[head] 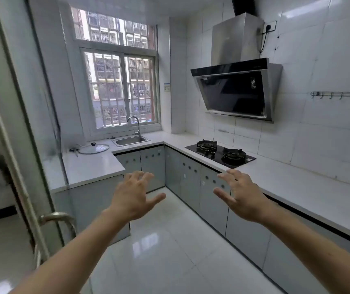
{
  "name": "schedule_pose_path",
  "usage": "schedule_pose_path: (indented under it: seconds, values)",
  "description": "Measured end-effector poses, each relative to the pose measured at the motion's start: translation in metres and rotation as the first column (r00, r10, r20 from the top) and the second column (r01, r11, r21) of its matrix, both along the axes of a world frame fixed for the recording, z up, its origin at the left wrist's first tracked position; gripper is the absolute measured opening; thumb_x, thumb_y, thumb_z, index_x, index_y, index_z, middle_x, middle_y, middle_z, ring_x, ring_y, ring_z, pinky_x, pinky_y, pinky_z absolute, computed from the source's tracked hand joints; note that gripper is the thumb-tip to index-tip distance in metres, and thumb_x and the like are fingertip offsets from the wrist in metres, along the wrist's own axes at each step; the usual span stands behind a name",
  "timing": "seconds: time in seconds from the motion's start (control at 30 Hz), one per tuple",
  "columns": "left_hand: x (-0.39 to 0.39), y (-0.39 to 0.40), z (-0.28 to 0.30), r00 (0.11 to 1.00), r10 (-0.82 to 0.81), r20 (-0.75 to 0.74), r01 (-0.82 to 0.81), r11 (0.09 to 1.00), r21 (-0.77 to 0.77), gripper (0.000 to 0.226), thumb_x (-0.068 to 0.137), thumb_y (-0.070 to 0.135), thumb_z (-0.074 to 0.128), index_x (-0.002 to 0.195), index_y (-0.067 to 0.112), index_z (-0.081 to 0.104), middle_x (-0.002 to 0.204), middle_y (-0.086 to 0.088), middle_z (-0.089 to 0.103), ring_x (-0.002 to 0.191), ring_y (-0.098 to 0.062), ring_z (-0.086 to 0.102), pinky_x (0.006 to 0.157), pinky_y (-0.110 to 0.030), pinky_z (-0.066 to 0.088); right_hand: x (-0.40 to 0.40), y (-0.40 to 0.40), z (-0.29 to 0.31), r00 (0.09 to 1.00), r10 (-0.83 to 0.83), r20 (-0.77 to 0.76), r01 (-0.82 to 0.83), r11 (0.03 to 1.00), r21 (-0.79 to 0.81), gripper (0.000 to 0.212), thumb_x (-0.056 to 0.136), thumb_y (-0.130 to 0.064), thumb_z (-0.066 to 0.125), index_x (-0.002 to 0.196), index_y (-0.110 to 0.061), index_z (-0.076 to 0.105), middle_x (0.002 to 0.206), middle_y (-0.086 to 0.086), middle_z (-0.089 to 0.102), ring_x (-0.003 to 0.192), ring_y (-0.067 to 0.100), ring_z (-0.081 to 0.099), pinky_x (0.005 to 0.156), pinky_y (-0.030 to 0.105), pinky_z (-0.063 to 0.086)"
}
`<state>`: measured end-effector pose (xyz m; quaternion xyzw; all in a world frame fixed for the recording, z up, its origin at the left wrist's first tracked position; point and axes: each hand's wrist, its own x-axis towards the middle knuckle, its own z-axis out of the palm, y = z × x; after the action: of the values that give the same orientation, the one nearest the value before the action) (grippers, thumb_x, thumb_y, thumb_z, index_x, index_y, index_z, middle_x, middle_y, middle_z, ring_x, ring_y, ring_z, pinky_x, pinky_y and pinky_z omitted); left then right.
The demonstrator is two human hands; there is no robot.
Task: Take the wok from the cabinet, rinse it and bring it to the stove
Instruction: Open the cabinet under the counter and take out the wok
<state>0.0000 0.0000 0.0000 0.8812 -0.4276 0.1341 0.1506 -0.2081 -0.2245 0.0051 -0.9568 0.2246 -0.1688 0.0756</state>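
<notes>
- The tabletop [297, 183] runs in a U along the left, far and right walls, with cabinets [191, 183] beneath it.
- The sink [130, 141] sits in the far stretch, below the window [119, 85], with the faucet [135, 126] behind it.
- A lid [93, 148] lies on the tabletop left of the sink.
- The stove [220, 153] is set into the right stretch, under the range hood [237, 90].
- A hook rail [339, 95] hangs on the wall right of the hood.
- A door [21, 145] stands at the near left.

A white L-shaped tabletop [93, 166] carries a glass lid [93, 148] near its left end, a sunken steel sink [130, 141] under the window, and a black two-burner stove [220, 153] on the right run.
</notes>
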Motion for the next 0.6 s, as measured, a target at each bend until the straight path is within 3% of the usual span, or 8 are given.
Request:
schedule_pose_path:
  seconds: [0.07,0.17,0.27,0.37,0.5,0.6]
  values:
    - [0.008,-0.028,0.003,1.000,0.027,0.007,-0.027,1.000,-0.012,0.077,0.079,0.077,0.044,0.141,0.031,0.036,0.145,0.001,0.039,0.132,-0.021,0.035,0.107,-0.042,0.037,0.007,-0.027,0.002,0.999,-0.001,0.046,-0.001,0.999,0.041,0.111,0.063,-0.092,-0.001,0.149,-0.029,0.031,0.158,0.003,0.023,0.146,0.021,0.017,0.117,0.040,0.021]
    - [0.021,-0.071,0.011,0.997,0.077,0.012,-0.077,0.997,0.005,0.077,0.079,0.077,0.045,0.141,0.031,0.038,0.145,0.000,0.040,0.131,-0.022,0.036,0.105,-0.043,0.038,0.027,-0.075,0.003,0.998,0.007,0.061,-0.009,0.999,0.032,0.088,0.078,-0.078,0.017,0.149,-0.028,0.030,0.159,0.003,0.022,0.146,0.021,0.016,0.117,0.043,0.022]
    - [0.030,-0.112,0.016,0.995,0.101,0.022,-0.101,0.995,0.020,0.077,0.078,0.078,0.043,0.140,0.032,0.038,0.145,0.001,0.040,0.131,-0.023,0.036,0.104,-0.045,0.039,0.040,-0.118,0.003,0.999,0.022,0.027,-0.022,1.000,0.005,0.082,0.081,-0.072,0.021,0.149,-0.029,0.029,0.159,0.003,0.022,0.146,0.021,0.016,0.116,0.044,0.024]
    - [0.042,-0.148,0.016,0.992,0.124,0.024,-0.124,0.992,0.034,0.079,0.078,0.079,0.042,0.141,0.032,0.037,0.145,0.001,0.040,0.130,-0.023,0.037,0.103,-0.046,0.040,0.050,-0.153,0.004,1.000,0.030,0.003,-0.030,1.000,0.000,0.088,0.077,-0.076,0.015,0.150,-0.028,0.029,0.159,0.004,0.022,0.146,0.021,0.015,0.117,0.043,0.022]
    - [0.061,-0.188,0.007,0.994,0.102,-0.047,-0.100,0.994,0.034,0.080,0.078,0.077,0.046,0.142,0.031,0.036,0.146,0.001,0.038,0.131,-0.023,0.036,0.107,-0.044,0.039,0.064,-0.197,-0.003,1.000,0.023,0.002,-0.023,1.000,-0.002,0.116,0.059,-0.091,-0.011,0.149,-0.030,0.029,0.159,0.003,0.023,0.146,0.022,0.016,0.117,0.044,0.022]
    - [0.082,-0.217,-0.002,0.994,0.091,-0.052,-0.089,0.995,0.041,0.080,0.077,0.078,0.045,0.142,0.031,0.036,0.146,0.001,0.038,0.131,-0.023,0.036,0.107,-0.042,0.038,0.081,-0.226,-0.009,1.000,0.019,0.003,-0.019,1.000,0.021,0.114,0.060,-0.093,-0.005,0.149,-0.030,0.030,0.158,0.004,0.024,0.145,0.023,0.018,0.117,0.043,0.023]
